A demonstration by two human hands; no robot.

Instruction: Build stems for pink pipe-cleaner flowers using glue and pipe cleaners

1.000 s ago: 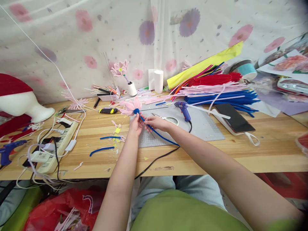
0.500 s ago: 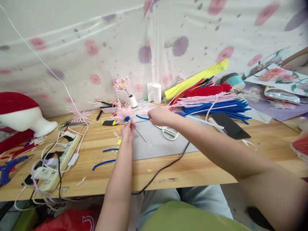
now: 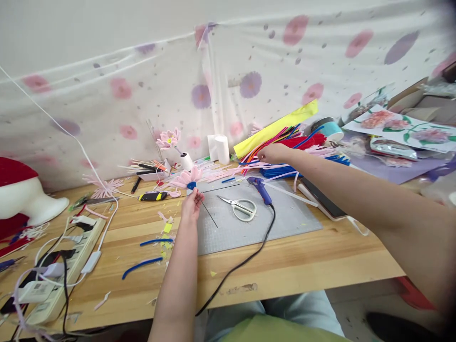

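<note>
My left hand point(image 3: 192, 205) is closed on the thin dark stem of a pink pipe-cleaner flower point(image 3: 187, 177), pinching just below its blue base point(image 3: 191, 185). The stem slants down over the grey cutting mat point(image 3: 285, 223). At the pile of pipe cleaners, my right hand point(image 3: 273, 153) is closed, with a blue pipe cleaner point(image 3: 313, 136) showing on both sides of the fist. Scissors point(image 3: 242, 209) and a purple glue gun point(image 3: 260, 190) lie on the mat between my hands. A short blue piece point(image 3: 228, 180) rests near the mat's far edge.
Red pipe cleaners point(image 3: 306, 141) and a blue bundle point(image 3: 278, 172) lie at the back right beside a phone point(image 3: 322, 199). A finished-looking pink flower point(image 3: 168, 139) stands behind. A utility knife point(image 3: 152, 196) and power strip point(image 3: 67, 266) are leftward; the gun's black cable crosses the front edge.
My right hand has moved right and away from the flower to the pipe-cleaner pile, uncovering the glue gun. My left hand still holds the flower. The view has shifted slightly right.
</note>
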